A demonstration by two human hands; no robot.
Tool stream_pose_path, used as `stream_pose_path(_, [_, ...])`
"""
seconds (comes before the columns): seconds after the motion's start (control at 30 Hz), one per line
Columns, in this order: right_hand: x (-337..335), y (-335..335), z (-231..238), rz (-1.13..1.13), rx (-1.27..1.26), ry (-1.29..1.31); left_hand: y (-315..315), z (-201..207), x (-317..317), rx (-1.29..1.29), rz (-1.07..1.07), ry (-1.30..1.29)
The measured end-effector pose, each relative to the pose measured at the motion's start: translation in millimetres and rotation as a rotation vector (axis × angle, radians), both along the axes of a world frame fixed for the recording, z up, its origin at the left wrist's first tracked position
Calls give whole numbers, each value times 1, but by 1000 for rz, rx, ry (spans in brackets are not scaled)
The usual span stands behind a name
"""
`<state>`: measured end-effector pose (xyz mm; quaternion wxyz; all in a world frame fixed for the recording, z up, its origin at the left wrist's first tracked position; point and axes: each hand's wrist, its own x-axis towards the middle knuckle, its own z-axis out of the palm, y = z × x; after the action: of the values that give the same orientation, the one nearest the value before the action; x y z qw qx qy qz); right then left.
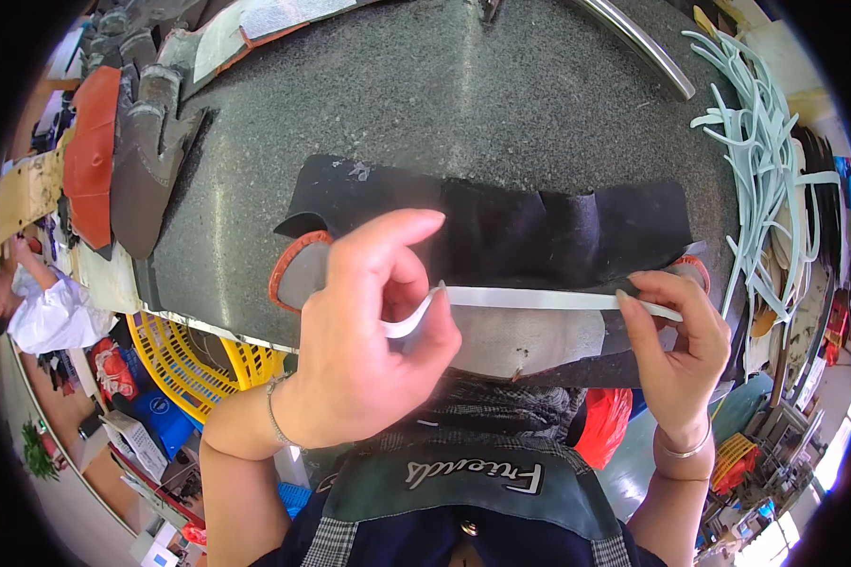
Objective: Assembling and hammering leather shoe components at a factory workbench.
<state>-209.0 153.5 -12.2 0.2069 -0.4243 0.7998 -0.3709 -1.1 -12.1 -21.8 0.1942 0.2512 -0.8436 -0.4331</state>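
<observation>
A narrow white strip (539, 299) is stretched between my two hands, over the near edge of a black sheet-like piece (529, 231). My left hand (355, 331) holds the strip at the thumb, where its loose end curls into the palm; the index finger is raised. Thumb and fingers of my right hand (681, 335) pinch the strip near its other end, and a short tail pokes out past them. Beneath the black piece lies a grey piece (539, 340), and rounded grey ends with orange edging (298, 269) show at both sides.
A dark speckled worktop (425, 113) bears a curved metal bar (643, 47) at the far right. Pale blue-green strips (761, 161) hang along the right edge. Dark shaped pieces (147, 161) lie left. Below are a yellow basket (175, 364) and a red bag (605, 425); another person (52, 307) is far left.
</observation>
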Motion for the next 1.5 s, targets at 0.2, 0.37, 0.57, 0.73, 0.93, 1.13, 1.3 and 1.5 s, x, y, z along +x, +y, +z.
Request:
stream_pose_path(0.2, [2, -6, -14, 3, -21, 102, -5, 5, -18, -416, -311, -296])
stream_pose_path(0.37, [-11, 0, 1, 33, 39, 159, 7, 8, -30, -694, -393, -470])
stream_pose_path(0.57, [-25, -9, 9, 106, 80, 149, 7, 3, -29, -763, -386, -433])
stream_pose_path(0.73, [-24, -25, 17, -9, 111, 583, 7, -2, -15, -677, -264, -372])
stream_pose_path(0.93, [38, -30, -3, 653, -384, 461, 8, -18, 4, -711, 32, -145])
stream_pose_path(1.13, [47, -35, -16, 699, -191, 538, -5, -1, 37, -646, 121, -182])
stream_pose_path(1.3, [51, -49, -10, 723, -152, 469, -22, 2, 31, -655, 116, -218])
stream_pose_path(1.5, [54, -68, 2, 851, -22, 522, -36, 9, 19, -564, 15, -339])
